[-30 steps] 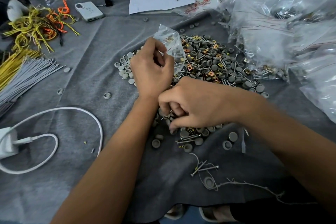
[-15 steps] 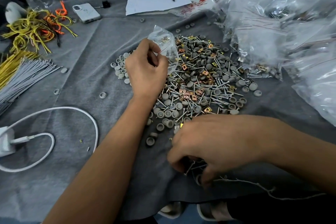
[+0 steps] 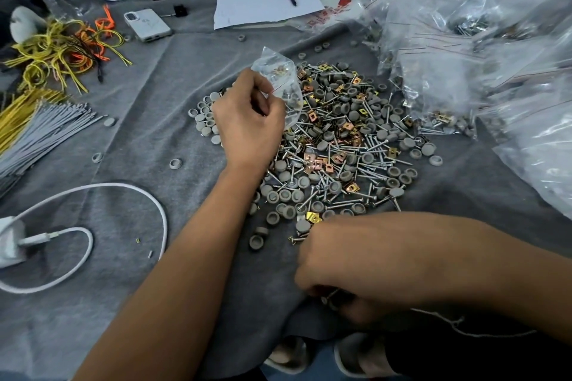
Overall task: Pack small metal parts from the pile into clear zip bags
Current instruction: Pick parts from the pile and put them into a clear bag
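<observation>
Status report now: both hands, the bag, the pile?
Left hand grips small clear zip bag above mixed pile of screws, grey caps, brass clips. Right hand pinches parts at cloth's near edge. Nothing blocking.

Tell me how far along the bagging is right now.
Done: filled zip bags lie heaped at the right. In hand: the left hand holds a small bag with a few parts inside; the right hand pinches a screw at the cloth's near edge. Left: a large pile of screws, caps and clips.

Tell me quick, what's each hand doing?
Left hand: gripping a small clear bag.
Right hand: fingers curled around a screw.
</observation>
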Motion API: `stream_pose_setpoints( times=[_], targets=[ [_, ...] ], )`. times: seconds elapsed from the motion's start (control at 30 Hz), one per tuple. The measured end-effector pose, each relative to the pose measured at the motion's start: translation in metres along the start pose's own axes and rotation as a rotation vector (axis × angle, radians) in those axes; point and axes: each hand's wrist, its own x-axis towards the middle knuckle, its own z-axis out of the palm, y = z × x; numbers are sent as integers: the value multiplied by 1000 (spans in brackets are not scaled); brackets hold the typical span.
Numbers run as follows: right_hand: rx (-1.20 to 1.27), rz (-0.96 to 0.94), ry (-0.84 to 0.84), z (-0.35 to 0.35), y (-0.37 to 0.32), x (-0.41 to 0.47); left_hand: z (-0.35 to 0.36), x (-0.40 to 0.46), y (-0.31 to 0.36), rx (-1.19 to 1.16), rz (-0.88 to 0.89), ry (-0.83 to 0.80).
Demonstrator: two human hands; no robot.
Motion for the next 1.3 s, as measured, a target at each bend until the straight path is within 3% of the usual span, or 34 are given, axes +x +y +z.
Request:
stream_pose_setpoints(
  times=[0.07,0.37,0.53,0.63,0.8,0.97,1.03,1.13,1.3],
  targets=[
    [12,76,58,6,-2,-1,0,0,0,0,-7,-1],
    [31,-4,141,6,17,4,-1,0,0,7,-10,2],
    [501,47,178,-15,48,-3,0,0,0,-5,-6,-3],
    [723,44,368,-30,65,-1,0,1,0,-10,14,-30],
    [805,182,812,-35,94,16,2,2,-1,-26,-4,-139],
    [1067,315,1036,-36,114,20,3,2,-2,-42,-49,-208],
    [1040,332,1158,-36,117,22,4,2,-1,-42,-64,-226],
    [808,370,1297,-31,117,28,5,1,1,-62,-90,-245],
    [413,335,1382,-24,117,34,5,2,3,-58,-71,-276]
  ],
)
